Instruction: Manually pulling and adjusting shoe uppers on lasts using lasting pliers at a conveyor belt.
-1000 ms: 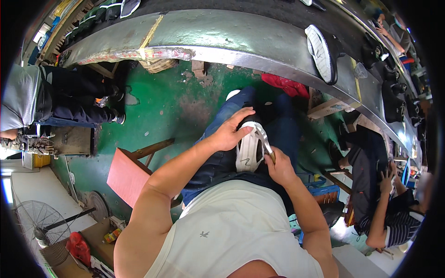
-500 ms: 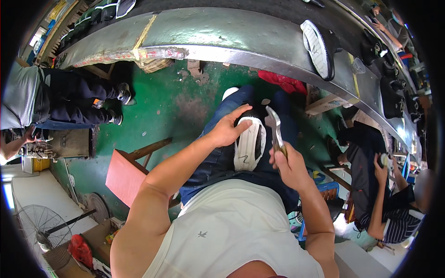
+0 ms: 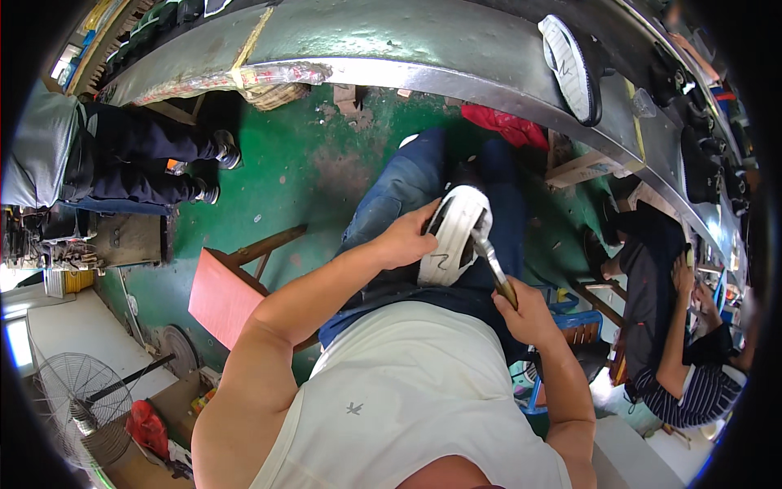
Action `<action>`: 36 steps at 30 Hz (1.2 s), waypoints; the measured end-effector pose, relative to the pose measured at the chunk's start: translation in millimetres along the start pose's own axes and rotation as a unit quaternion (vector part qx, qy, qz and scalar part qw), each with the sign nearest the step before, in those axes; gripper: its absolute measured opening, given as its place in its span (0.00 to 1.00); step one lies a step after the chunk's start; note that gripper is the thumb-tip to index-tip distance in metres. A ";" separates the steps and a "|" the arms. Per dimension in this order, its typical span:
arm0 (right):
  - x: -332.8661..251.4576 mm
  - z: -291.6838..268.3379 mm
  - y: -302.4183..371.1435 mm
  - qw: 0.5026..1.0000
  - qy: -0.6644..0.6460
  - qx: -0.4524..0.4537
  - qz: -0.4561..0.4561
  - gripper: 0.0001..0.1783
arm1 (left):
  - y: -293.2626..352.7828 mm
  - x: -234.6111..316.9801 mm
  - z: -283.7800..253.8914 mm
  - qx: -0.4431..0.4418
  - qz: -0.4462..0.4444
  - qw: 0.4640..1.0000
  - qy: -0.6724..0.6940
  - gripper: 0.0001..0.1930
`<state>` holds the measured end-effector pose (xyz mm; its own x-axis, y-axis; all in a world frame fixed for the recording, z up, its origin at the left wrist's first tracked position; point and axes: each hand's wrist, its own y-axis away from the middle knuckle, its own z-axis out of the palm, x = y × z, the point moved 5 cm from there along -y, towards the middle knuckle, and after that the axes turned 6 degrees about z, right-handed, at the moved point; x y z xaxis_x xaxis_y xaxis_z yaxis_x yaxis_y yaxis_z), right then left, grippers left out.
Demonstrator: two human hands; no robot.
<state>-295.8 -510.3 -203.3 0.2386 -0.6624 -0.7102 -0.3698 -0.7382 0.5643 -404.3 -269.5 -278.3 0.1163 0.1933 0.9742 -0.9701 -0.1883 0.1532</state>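
A dark shoe with a white sole [image 3: 453, 232] rests over my lap, sole upward, a dark squiggle drawn near its closer end. My left hand [image 3: 409, 238] is closed around its left side. In my right hand [image 3: 526, 311] is a hammer [image 3: 493, 261] with a metal head and a brownish handle, gripped low on the handle. The hammer's head lies against the right edge of the sole, or very close to it.
A long metal-topped bench [image 3: 423, 61] curves across the far side. Another white-soled shoe [image 3: 568, 69] lies on it. A pink-topped stool [image 3: 224, 306] stands left, near a wire fan [image 3: 81, 407]. People work at both sides; a red cloth [image 3: 505, 126] is under the bench.
The hammer has come down and left onto the sole's right edge. The shoe has tilted, its far end leaning right, and my left hand has shifted down along its side.
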 end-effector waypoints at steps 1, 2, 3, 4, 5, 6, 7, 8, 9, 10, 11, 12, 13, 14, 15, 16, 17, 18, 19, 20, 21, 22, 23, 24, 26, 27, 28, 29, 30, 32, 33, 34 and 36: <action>-3.0 -1.6 3.8 0.998 0.052 0.008 -0.027 0.21 | -3.6 -2.0 4.7 -0.003 -0.003 1.000 -0.001 0.40; -4.7 -2.4 6.7 0.993 0.105 0.015 -0.053 0.23 | -7.3 -6.5 12.0 -0.013 -0.030 0.995 0.098 0.40; -2.3 -4.3 8.3 0.993 0.102 0.019 -0.049 0.23 | -11.5 -7.1 19.8 -0.026 -0.058 0.978 0.196 0.41; -0.6 -6.7 9.9 0.987 0.145 0.032 -0.054 0.25 | -11.4 -8.4 26.6 -0.034 -0.085 0.973 0.210 0.46; 0.6 -9.0 10.8 0.979 0.189 0.044 -0.059 0.27 | -8.2 -7.0 31.8 -0.039 -0.087 0.973 0.210 0.46; 3.7 -10.7 11.8 0.980 0.187 0.046 -0.054 0.27 | -1.9 -4.5 34.5 -0.040 -0.074 0.994 0.064 0.47; 3.0 -13.6 12.7 0.972 0.211 0.069 -0.083 0.28 | 2.0 -2.9 34.9 -0.040 -0.057 0.994 -0.082 0.49; 1.7 -16.6 13.5 0.961 0.235 0.091 -0.112 0.29 | 3.6 -4.7 35.8 -0.047 -0.062 0.989 -0.123 0.52; -0.1 -17.7 12.1 0.962 0.234 0.089 -0.111 0.29 | 5.0 -6.6 38.3 -0.047 -0.064 0.989 -0.122 0.52; -7.4 -18.2 11.7 0.947 0.268 0.105 -0.141 0.29 | 6.2 -8.8 40.2 -0.033 -0.065 0.994 -0.087 0.53; -14.2 -17.7 10.7 0.930 0.302 0.119 -0.172 0.30 | 7.4 -10.3 41.3 -0.018 -0.067 0.996 -0.052 0.54; -15.7 -17.0 6.9 0.930 0.302 0.118 -0.172 0.30 | 7.2 -8.6 42.9 -0.017 -0.068 0.996 -0.051 0.54; -19.1 -15.6 3.9 0.907 0.349 0.136 -0.192 0.31 | 7.0 -7.1 43.8 -0.018 -0.088 0.994 -0.062 0.54; -22.0 -15.2 1.6 0.881 0.394 0.153 -0.211 0.32 | 7.2 -7.2 44.2 -0.018 -0.109 0.991 -0.073 0.54; -24.4 -18.2 -1.1 0.881 0.395 0.151 -0.213 0.32 | 7.4 -7.8 43.7 -0.015 -0.109 0.991 -0.072 0.54; -24.2 -20.4 -5.0 0.870 0.440 0.126 -0.184 0.30 | 7.7 -9.0 42.3 -0.012 -0.112 0.988 -0.103 0.53; -22.1 -21.9 -8.9 0.856 0.484 0.101 -0.153 0.29 | 8.1 -10.6 41.0 -0.009 -0.115 0.984 -0.134 0.53; -21.1 -25.1 -11.2 0.855 0.485 0.100 -0.156 0.29 | 9.0 -14.2 40.2 -0.006 -0.115 0.984 -0.133 0.53; -18.7 -29.1 -12.9 0.884 0.430 0.081 -0.166 0.24 | 9.3 -18.8 41.0 -0.009 -0.093 0.988 -0.121 0.54; -18.2 -30.8 -15.2 0.909 0.373 0.061 -0.176 0.20 | 8.7 -23.1 41.3 -0.012 -0.070 0.992 -0.109 0.55; -19.0 -27.6 -21.3 0.908 0.374 0.060 -0.178 0.20 | 6.8 -30.8 39.8 -0.009 -0.070 0.992 -0.108 0.55; -18.6 -18.0 -27.7 0.933 0.313 0.030 -0.176 0.18 | 5.8 -36.0 41.4 -0.014 -0.065 0.996 -0.065 0.55; -17.1 -5.6 -34.2 0.953 0.250 0.000 -0.173 0.15 | 5.5 -40.7 42.2 -0.021 -0.060 0.998 -0.021 0.56; -14.1 4.5 -37.3 0.963 0.153 0.033 -0.219 0.13 | 2.2 -30.7 43.5 -0.049 -0.090 0.991 -0.082 0.58; -62.5 23.0 -34.8 0.967 0.087 -0.037 -0.235 0.18 | 0.3 -50.9 42.8 -0.030 -0.026 0.989 -0.140 0.59; -83.4 23.4 -25.6 0.956 0.068 -0.029 -0.284 0.20 | 1.2 -56.2 45.1 -0.028 0.033 0.980 -0.194 0.59; -89.2 15.6 -16.5 0.957 0.066 -0.027 -0.281 0.20 | -2.7 -44.4 44.5 -0.049 -0.011 0.989 -0.140 0.60; -86.7 8.5 -8.2 0.964 0.106 -0.049 -0.241 0.22 | -0.7 -52.1 44.9 -0.052 -0.013 0.989 -0.139 0.60; -83.1 3.3 -6.0 0.964 0.149 -0.071 -0.207 0.23 | 1.6 -62.2 39.4 -0.042 -0.019 0.991 -0.127 0.59; -50.2 -14.6 -2.9 0.974 0.154 -0.040 -0.162 0.25 | -0.4 -47.4 41.1 -0.040 -0.057 0.984 -0.162 0.57; -33.7 -21.6 -3.5 0.979 0.159 -0.020 -0.124 0.26 | 1.2 -40.4 40.8 -0.038 -0.056 0.985 -0.157 0.57; -22.5 -24.0 -4.3 0.979 0.164 -0.023 -0.120 0.26 | 0.8 -36.7 40.5 -0.035 -0.056 0.986 -0.155 0.57; -10.9 -31.0 -10.3 0.973 0.194 0.040 -0.119 0.30 | 1.5 -27.2 41.2 -0.043 -0.075 0.984 -0.157 0.57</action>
<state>-266.8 -499.4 -188.2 0.6412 -0.4833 -0.5960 -0.3275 -0.8748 0.3570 -400.1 -314.7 -297.7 0.3059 -0.0975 0.9471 -0.9501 -0.0957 0.2970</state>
